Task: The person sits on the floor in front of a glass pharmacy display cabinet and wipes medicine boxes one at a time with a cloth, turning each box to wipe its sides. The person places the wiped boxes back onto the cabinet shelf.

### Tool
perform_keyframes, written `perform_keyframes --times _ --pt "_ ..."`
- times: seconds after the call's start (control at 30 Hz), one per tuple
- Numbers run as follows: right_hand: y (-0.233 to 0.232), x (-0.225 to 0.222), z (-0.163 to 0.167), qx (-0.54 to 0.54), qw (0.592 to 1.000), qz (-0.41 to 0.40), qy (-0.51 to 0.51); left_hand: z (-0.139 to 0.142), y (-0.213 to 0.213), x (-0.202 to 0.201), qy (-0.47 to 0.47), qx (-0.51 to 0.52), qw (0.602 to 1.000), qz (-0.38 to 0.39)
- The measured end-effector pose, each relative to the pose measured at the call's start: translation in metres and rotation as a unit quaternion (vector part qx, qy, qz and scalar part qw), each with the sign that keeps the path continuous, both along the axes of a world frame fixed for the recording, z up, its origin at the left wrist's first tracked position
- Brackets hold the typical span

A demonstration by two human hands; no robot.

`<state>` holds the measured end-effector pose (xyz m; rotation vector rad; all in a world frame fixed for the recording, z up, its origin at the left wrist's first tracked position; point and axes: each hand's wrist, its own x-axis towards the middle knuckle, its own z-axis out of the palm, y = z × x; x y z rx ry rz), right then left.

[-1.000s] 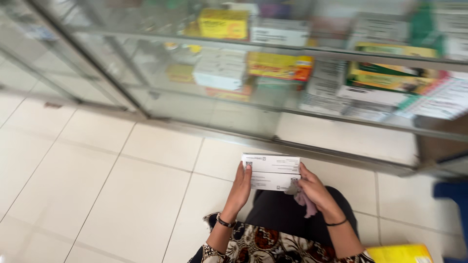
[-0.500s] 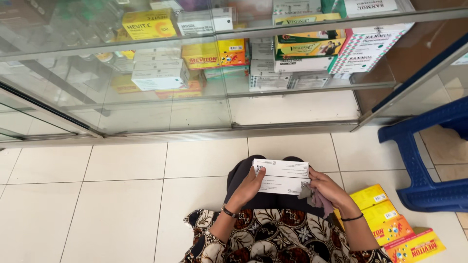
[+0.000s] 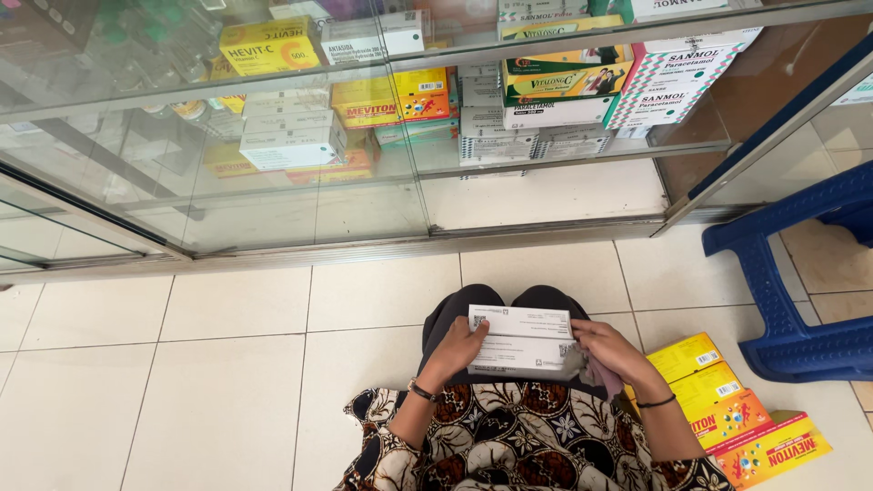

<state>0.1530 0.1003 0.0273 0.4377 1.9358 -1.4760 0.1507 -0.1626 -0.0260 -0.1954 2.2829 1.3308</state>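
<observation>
Shifted since the earlier frame: cabinet now higher and closer in the frame, blue stool and yellow boxes fully in view at right, box turned slightly between the hands.

Left hand [image 3: 457,350] curled on the left end of the white box [image 3: 520,342], thumb on top, fingers wrapped beneath. Right hand [image 3: 611,353] clasped on the right end, with a small pinkish cloth [image 3: 596,373] pressed under its fingers against the box corner. Both hands grasping, none released. Box held level over the lap, lower centre of the frame, above dark trousers and a patterned batik garment [image 3: 527,445].

Further out, lower right: a row of yellow and red boxes [image 3: 727,414] lying on the white tiled floor [image 3: 227,364], just beside the right forearm. Right edge: blue plastic stool [image 3: 800,273]. Upper half: glass display cabinet [image 3: 364,245], shelves stacked with medicine cartons in yellow, white, green and pink.

Judging by the scene: one white box in hand, seemingly mid-wipe; floor boxes apparently not yet handled or shelved, cannot tell which.
</observation>
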Motion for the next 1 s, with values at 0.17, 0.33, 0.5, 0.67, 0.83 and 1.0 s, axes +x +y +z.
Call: perform_keyframes --times 0.17,0.33,0.5,0.67,0.83,1.0 --pt "0.005 0.004 -0.015 0.04 0.995 0.042 0.077 -0.002 -0.002 0.0 0.006 -0.002 1.0 -0.001" --pt "0.007 0.004 -0.015 0.094 0.98 0.065 0.163 0.0 -0.003 -0.002 0.023 -0.006 1.0 -0.02" --pt "0.006 0.003 0.011 0.187 0.972 0.021 0.142 0.017 -0.004 0.003 0.146 0.029 0.987 -0.055" --pt "0.028 0.001 0.035 0.095 0.975 -0.106 0.172 0.042 -0.005 -0.01 0.392 0.016 0.916 -0.081" --pt "0.048 -0.007 0.06 -0.055 0.937 -0.111 0.326 0.05 -0.01 -0.017 0.454 0.114 0.884 -0.018" --pt "0.027 0.005 0.092 -0.165 0.869 -0.222 0.41 0.05 0.009 -0.011 0.342 0.406 0.837 0.133"
